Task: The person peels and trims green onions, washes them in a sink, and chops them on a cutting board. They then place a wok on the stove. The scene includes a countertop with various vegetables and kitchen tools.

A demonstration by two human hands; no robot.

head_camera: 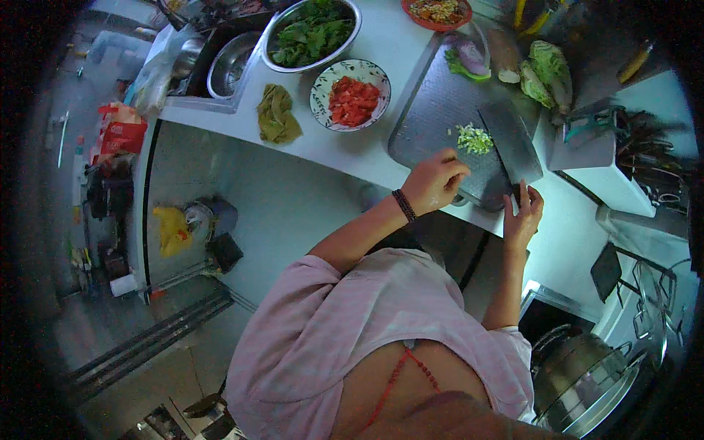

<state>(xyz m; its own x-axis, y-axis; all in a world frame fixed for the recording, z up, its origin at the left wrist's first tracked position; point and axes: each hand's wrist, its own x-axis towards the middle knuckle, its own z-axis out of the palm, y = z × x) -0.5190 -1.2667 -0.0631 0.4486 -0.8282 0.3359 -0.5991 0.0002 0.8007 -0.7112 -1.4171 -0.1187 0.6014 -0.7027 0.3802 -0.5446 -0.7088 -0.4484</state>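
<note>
My left hand (437, 184), with a dark beaded bracelet at the wrist, hovers at the near edge of a grey cutting board (426, 121). Its fingers are curled, and whether anything small sits between them cannot be made out. Just beyond it lies a small heap of chopped pale-green and white pieces (474, 138). A broad-bladed cleaver (511, 140) rests on the board's right side, its blade beside the heap. My right hand (523, 214) is at the cleaver's dark handle, fingers loosely around it. Part of the handle is hidden by the hand.
Left of the board stand a patterned bowl of diced red pieces (355, 102), a metal bowl of leafy greens (313, 33) and a crumpled olive cloth (278, 114). A purple onion (472, 58) and a leafy green vegetable (547, 71) lie behind. A white utensil box (586, 151) stands right.
</note>
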